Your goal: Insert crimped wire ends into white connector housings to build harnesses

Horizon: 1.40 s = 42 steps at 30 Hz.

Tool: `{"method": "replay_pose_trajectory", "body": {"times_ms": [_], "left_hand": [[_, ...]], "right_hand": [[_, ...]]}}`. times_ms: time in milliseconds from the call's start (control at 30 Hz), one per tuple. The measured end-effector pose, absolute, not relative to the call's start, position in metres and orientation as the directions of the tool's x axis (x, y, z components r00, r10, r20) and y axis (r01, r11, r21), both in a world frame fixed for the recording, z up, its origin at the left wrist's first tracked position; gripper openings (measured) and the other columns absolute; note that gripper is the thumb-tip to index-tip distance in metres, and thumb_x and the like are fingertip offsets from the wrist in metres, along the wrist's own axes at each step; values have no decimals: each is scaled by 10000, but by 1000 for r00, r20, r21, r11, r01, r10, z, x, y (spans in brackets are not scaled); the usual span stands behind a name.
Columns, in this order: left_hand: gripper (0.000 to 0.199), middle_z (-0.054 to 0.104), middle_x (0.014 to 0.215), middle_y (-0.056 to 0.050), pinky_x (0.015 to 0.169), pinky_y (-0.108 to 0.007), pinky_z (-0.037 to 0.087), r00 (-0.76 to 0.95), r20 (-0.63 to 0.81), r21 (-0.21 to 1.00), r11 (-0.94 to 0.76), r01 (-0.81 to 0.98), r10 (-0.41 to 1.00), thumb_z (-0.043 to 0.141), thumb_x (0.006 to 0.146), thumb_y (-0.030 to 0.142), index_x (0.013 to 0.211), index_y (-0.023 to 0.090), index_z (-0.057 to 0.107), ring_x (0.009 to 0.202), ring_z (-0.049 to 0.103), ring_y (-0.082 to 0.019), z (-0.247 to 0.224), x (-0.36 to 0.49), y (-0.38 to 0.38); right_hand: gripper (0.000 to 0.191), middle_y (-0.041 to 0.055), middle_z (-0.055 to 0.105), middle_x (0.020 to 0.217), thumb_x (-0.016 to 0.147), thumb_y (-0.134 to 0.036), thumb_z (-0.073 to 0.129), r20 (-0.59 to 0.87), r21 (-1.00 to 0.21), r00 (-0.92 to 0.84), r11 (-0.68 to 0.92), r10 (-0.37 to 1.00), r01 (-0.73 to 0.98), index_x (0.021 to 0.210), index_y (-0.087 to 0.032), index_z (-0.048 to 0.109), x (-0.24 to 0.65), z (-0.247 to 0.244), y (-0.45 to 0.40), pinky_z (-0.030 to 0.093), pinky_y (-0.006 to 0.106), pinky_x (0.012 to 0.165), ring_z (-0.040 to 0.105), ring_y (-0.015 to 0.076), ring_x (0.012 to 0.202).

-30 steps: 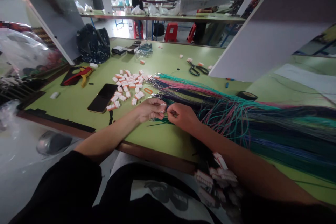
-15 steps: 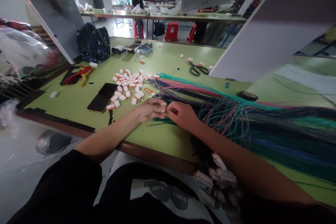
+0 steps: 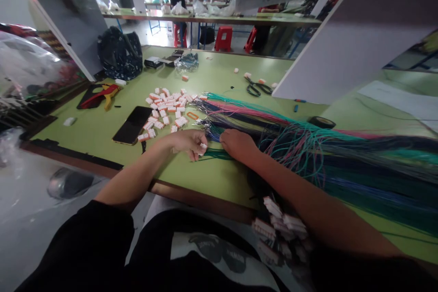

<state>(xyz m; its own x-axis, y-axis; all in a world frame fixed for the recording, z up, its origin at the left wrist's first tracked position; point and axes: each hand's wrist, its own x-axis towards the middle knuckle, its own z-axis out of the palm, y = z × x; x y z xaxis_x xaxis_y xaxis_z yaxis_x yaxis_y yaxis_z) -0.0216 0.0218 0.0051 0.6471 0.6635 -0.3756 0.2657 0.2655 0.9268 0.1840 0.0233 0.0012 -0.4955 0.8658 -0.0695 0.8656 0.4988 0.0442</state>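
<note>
one connector (image 3: 203,147) is pinched in the left hand (image 3: 190,142), right hand (image 3: 238,145) over wires (image 3: 290,143) (grip unclear).

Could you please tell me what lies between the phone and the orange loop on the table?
In the head view, several loose white-and-orange connectors lie between the phone and the orange loop.

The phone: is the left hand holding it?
No, the phone lies on the green table while the left hand pinches a white piece.
</note>
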Motion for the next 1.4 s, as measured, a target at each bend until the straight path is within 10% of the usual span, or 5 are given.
{"method": "replay_pose_trajectory", "body": {"times_ms": [200,367,700,1400], "left_hand": [[335,605,634,21,532,-213,495,632,-341,939,286,191,696,781,607,246,789,140,521,527,592,-81,0,-21,21],[344,588,652,33,580,-242,511,563,-294,940,342,22,773,784,596,178,827,147,531,563,607,-92,-2,-17,22],[535,595,674,32,559,-206,492,572,-288,902,419,-108,768,728,674,131,1172,193,540,559,598,-80,-3,-8,17],[327,599,634,56,610,-180,519,522,-204,837,424,-347,828,747,638,85,886,150,544,581,627,-70,-10,0,18]], "right_hand": [[83,25,638,698,698,-169,505,76,-382,-353,354,933,853,694,-173,588,198,1,34,370,232,579,553,131,645],[168,-22,624,622,686,-213,482,86,-814,-315,249,945,525,812,-177,588,193,2,30,425,238,551,528,105,504],[199,38,708,793,780,-256,509,340,-379,-306,427,889,821,841,-212,694,179,13,16,365,259,606,593,162,690],[114,-25,549,509,634,-235,500,294,-616,-272,399,916,679,546,-188,555,178,18,9,338,223,522,432,92,484]]}}
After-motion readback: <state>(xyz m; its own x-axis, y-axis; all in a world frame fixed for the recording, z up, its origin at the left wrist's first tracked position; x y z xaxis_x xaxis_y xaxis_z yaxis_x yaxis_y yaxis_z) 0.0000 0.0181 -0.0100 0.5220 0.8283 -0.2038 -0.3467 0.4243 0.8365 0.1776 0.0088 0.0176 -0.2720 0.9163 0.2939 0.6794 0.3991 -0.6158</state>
